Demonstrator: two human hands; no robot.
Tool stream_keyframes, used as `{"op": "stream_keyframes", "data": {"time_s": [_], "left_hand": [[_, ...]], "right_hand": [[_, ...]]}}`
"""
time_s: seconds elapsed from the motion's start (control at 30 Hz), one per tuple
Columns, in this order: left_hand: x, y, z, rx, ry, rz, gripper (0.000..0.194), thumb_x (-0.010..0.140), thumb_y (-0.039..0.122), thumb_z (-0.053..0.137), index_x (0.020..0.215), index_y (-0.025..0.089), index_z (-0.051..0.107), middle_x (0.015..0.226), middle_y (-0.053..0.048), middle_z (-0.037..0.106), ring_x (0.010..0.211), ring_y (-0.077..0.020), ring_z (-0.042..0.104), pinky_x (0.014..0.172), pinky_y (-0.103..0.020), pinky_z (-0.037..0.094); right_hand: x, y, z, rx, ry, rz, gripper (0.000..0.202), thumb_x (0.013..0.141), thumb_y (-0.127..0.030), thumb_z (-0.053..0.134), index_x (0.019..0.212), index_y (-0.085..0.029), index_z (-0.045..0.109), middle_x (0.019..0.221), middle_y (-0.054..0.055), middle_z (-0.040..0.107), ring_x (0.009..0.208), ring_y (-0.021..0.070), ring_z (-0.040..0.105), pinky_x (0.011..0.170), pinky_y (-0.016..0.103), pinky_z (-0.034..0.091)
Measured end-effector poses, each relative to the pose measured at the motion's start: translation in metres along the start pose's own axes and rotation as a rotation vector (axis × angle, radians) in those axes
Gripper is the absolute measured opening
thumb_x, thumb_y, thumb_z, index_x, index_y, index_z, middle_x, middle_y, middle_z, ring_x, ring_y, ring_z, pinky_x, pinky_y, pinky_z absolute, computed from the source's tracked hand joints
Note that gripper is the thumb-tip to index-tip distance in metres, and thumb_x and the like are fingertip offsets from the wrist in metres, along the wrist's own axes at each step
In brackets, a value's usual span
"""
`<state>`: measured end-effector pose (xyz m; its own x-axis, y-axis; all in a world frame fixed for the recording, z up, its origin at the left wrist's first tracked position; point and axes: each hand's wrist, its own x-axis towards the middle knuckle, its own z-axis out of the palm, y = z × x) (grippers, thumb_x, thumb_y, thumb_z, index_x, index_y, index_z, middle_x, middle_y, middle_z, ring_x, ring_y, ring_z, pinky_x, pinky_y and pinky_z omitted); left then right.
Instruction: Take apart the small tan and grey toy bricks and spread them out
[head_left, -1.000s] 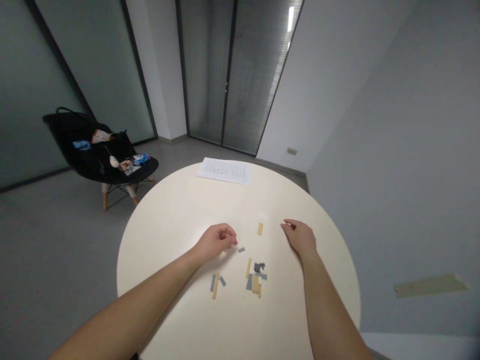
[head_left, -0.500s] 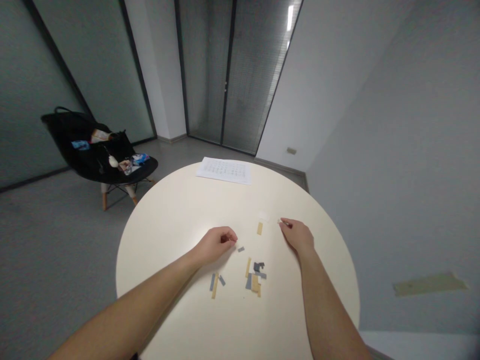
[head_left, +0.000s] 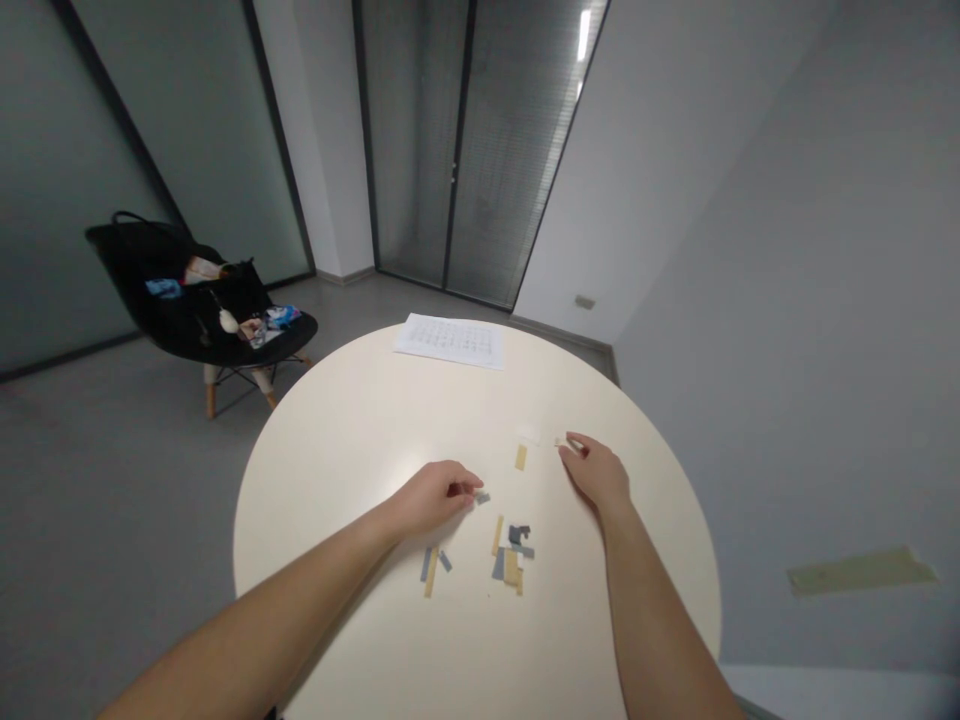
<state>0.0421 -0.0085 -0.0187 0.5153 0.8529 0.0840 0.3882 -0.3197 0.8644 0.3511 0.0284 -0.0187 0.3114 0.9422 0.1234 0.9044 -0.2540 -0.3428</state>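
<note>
My left hand (head_left: 435,497) is closed, fingers curled, with thumb and forefinger tips at a small grey flat piece (head_left: 484,498) on the table. My right hand (head_left: 598,472) rests further right, thumb and forefinger parted beside a tiny whitish piece (head_left: 558,441). Between the hands lies a tan rectangular piece (head_left: 520,458), with a pale, hardly visible piece (head_left: 529,440) just behind it. Nearer me is a cluster with a tan strip (head_left: 497,535), a dark grey notched piece (head_left: 516,535) and a tan block-like piece (head_left: 511,568), partly overlapping grey ones.
These pieces lie on a round white table (head_left: 322,440). Left of the cluster are another tan strip (head_left: 430,573) and two small grey strips (head_left: 445,561). A printed sheet (head_left: 450,341) lies at the far edge. A black chair (head_left: 142,290) holding belongings stands left; a wall is right.
My left hand has moved slightly right, bringing its fingertips to the small grey piece. My right forefinger has lifted away from the thumb, beside the whitish piece.
</note>
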Motion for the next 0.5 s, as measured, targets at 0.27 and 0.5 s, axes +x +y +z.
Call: {"op": "stream_keyframes", "data": {"time_s": [0.27, 0.5], "left_hand": [[0.0, 0.01, 0.01, 0.217, -0.022, 0.142, 0.017, 0.079, 0.025, 0.062, 0.092, 0.022, 0.073, 0.081, -0.006, 0.064, 0.081, -0.0206, 0.058, 0.075, -0.028, 0.041], [0.0, 0.012, 0.014, 0.321, -0.04, 0.185, 0.018, 0.084, 0.02, 0.056, 0.086, 0.022, 0.074, 0.085, -0.007, 0.065, 0.084, -0.0202, 0.057, 0.077, -0.029, 0.041]], "right_hand": [[-0.001, 0.0, 0.0, 0.097, 0.044, 0.005, 0.04, 0.083, -0.046, 0.049, 0.107, -0.023, 0.071, 0.08, 0.006, 0.07, 0.069, 0.0186, 0.061, 0.062, 0.028, 0.041], [-0.001, 0.002, 0.0, 0.092, 0.032, -0.019, 0.035, 0.083, -0.046, 0.049, 0.085, -0.02, 0.073, 0.081, 0.008, 0.072, 0.071, 0.0194, 0.061, 0.061, 0.028, 0.04]]}}
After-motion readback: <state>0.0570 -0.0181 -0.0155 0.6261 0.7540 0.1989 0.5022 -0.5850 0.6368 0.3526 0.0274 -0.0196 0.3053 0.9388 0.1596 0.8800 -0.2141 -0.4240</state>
